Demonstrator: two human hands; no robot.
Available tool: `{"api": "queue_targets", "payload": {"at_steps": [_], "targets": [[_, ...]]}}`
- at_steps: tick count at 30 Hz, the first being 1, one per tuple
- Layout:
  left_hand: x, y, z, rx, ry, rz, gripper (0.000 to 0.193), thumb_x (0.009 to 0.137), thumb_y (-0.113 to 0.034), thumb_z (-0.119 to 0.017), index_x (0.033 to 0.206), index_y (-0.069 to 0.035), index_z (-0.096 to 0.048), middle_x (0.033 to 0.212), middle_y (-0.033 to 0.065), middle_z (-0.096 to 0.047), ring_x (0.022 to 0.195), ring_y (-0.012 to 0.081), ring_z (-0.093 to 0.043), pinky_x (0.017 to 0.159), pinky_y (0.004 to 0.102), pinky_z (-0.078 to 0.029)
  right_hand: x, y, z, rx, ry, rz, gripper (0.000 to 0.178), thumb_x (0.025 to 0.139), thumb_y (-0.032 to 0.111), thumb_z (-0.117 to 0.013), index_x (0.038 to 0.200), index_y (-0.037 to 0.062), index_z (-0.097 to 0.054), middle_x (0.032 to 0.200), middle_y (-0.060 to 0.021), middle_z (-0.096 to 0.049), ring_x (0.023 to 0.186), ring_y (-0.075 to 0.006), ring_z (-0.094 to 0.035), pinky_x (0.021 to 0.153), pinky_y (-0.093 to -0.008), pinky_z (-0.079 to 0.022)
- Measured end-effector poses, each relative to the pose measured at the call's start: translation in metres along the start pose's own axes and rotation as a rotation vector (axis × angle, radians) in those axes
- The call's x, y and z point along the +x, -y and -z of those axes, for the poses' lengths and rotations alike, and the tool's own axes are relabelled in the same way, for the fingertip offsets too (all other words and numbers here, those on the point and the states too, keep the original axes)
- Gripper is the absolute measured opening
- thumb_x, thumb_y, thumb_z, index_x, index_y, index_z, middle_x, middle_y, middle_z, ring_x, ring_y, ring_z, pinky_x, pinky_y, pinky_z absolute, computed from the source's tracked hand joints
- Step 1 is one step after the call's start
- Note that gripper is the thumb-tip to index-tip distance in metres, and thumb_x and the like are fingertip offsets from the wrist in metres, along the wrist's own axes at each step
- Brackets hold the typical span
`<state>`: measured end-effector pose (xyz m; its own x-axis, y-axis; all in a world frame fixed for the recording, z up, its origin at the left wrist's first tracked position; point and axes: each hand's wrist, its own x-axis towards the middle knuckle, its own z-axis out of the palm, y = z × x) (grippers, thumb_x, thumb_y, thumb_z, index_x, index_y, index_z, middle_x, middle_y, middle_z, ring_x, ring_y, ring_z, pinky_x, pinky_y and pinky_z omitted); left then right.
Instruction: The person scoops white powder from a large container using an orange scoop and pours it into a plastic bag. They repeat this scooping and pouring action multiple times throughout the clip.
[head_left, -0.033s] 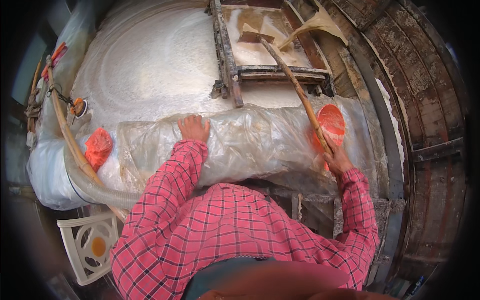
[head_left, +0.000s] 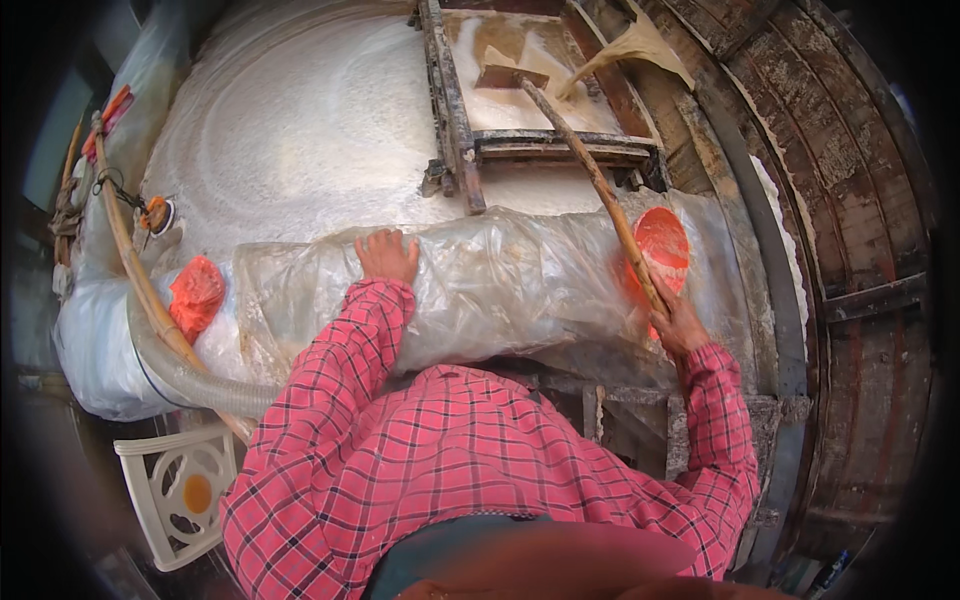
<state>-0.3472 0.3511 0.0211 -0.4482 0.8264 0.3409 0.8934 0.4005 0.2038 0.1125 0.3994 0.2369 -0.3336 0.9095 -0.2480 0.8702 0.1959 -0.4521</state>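
Observation:
My left hand [head_left: 387, 255] lies open, fingers spread, on a ledge covered with crinkled clear plastic sheeting [head_left: 490, 290]. On the right, my right hand [head_left: 680, 325] is wrapped round the lower end of a long wooden-handled hoe [head_left: 590, 165]. Its flat, board-like blade [head_left: 512, 76] rests in pale, wet-looking material inside a framed box [head_left: 458, 120] at the far side. Just beside the right hand, partly behind the handle, an orange-red plastic scoop or bowl [head_left: 668, 238] sits on the sheeting. A tan stream [head_left: 625, 50] runs into the box from the upper right.
A broad pool of whitish, foamy liquid [head_left: 310, 120] spreads beyond the ledge. At left are a curved pole [head_left: 135, 265], a clear ribbed hose [head_left: 220, 390], a crumpled orange-red bag [head_left: 197, 297] and a white plastic chair back [head_left: 185, 490]. Weathered wooden planking [head_left: 870, 220] stands at right.
My right hand and forearm have shifted very slightly toward me. The left hand and the hoe's blade look the same.

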Motion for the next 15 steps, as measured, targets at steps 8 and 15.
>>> {"api": "queue_targets", "payload": {"at_steps": [8, 15], "targets": [[-0.01, -0.002, 0.012, 0.008, 0.087, 0.022, 0.035, 0.084, -0.041, -0.061, 0.101, -0.01, -0.065, 0.109, 0.0084, -0.061, 0.113, 0.0259, -0.05, 0.107, 0.0577, -0.024, -0.031, -0.012, 0.003, 0.186, 0.016, -0.088, 0.067, 0.086, 0.007, -0.058, 0.148, 0.0214, -0.035, 0.118, -0.025, -0.06, 0.112, -0.0339, -0.06, 0.093, -0.0376, -0.046], [0.033, -0.031, 0.002, -0.016, 0.109, -0.02, 0.037, 0.085, -0.039, -0.059, 0.109, -0.011, -0.064, 0.115, 0.009, -0.06, 0.116, 0.0265, -0.05, 0.109, 0.057, -0.021, 0.22, -0.024, 0.019, 0.066, -0.331, 0.396, 0.069, 0.084, 0.009, -0.056, 0.148, 0.021, -0.035, 0.09, -0.0088, -0.061, 0.071, -0.0162, -0.056, 0.065, -0.0317, -0.047]]}}
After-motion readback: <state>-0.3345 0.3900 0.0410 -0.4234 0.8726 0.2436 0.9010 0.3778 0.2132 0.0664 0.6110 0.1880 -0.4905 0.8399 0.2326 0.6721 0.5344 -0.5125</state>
